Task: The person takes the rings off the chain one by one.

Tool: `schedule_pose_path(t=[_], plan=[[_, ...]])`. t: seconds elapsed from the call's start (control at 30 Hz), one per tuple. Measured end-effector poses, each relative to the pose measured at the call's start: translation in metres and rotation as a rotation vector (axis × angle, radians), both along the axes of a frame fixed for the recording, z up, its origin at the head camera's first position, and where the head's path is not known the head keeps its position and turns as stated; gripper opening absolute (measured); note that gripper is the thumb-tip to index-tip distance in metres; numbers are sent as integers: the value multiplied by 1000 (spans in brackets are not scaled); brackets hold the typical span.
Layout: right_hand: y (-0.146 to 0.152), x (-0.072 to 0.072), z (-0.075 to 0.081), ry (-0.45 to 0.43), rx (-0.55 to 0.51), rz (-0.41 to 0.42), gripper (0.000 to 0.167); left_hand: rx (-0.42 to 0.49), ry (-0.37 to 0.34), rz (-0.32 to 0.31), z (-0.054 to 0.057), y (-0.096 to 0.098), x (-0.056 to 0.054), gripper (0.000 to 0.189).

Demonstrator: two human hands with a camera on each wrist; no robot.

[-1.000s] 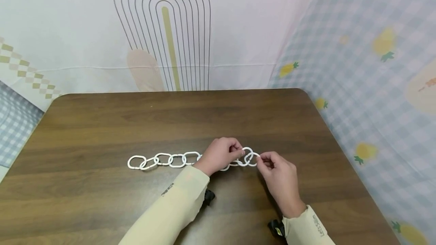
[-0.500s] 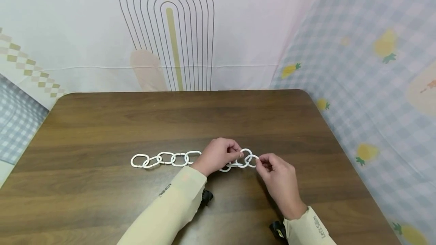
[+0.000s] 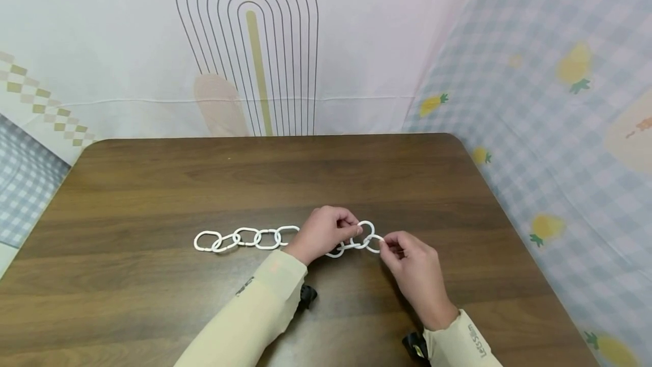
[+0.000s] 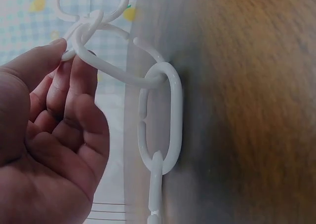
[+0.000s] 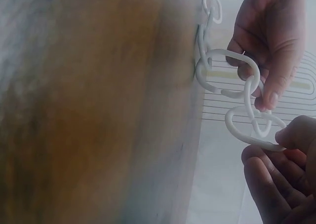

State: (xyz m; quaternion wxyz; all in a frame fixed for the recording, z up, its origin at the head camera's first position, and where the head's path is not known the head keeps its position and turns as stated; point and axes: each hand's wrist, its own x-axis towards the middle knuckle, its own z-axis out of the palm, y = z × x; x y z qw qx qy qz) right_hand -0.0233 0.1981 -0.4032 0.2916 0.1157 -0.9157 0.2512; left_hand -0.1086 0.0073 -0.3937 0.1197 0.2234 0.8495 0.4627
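A chain [image 3: 258,238] of white plastic oval links runs left to right across the brown table. My left hand [image 3: 323,234] reaches over its right part and hides some links. In the left wrist view, the thumb and fingers of that hand pinch a raised link [image 4: 113,75], and a lower link [image 4: 176,115] shows a small split in its side. My right hand [image 3: 417,268] pinches the end link [image 5: 239,136] between thumb and fingertips. That end link hooks through the one beside it, close to my left fingertips.
The wooden table [image 3: 153,299] has rounded far corners and meets a white patterned cloth [image 3: 367,44] at the back. A blue checked cloth [image 3: 540,146] hangs along the right side. Black straps with cameras sit at both wrists.
My right hand has shifted slightly left with the end link, bringing it closer to my left hand. Both hands keep their pinch, and the rest of the chain stays on the table.
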Motion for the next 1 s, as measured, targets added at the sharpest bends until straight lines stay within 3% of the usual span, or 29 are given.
schedule_pose_path(t=[0.63,1.0], plan=[[1,0,-1,-9,32,43,16,-24,-26,25,-1,-7,0,9],[2,-5,1,77,51,109,19,40,-92,29,-2,-11,0,9]])
